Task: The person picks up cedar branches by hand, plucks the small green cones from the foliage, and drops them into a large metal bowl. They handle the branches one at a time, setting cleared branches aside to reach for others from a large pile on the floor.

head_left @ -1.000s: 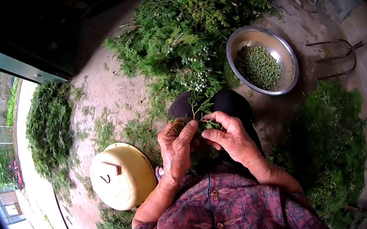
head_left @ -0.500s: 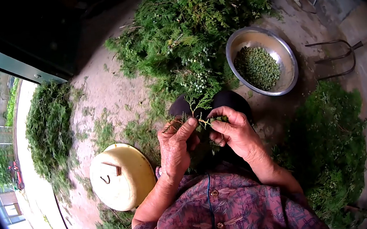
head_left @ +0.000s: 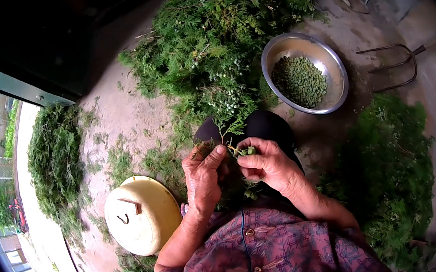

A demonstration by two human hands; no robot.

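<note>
Above my lap, my left hand [head_left: 205, 175] pinches a small green conifer sprig [head_left: 224, 130] between thumb and fingers, its leafy tip pointing away from me. Close beside it, my right hand [head_left: 270, 165] has its fingertips closed on green cones [head_left: 251, 150] at the sprig's side. Part of the sprig is hidden behind the fingers. Beyond my knees lies a big heap of cut conifer branches [head_left: 202, 46], with pale cones among the leaves. To its right, a steel bowl [head_left: 338, 98] holds many loose green cones [head_left: 299, 81].
An upturned cream basin [head_left: 141, 214] sits at my left. A metal fork head [head_left: 409, 66] lies on the floor at right. More branches lie in a right-hand pile [head_left: 383, 171] and a left-hand pile [head_left: 56, 159] near the bright doorway [head_left: 31, 195].
My right hand has shifted slightly left and down against the sprig, and green cones now show at its fingertips. The left hand keeps its pinch. The whole view has shifted a little.
</note>
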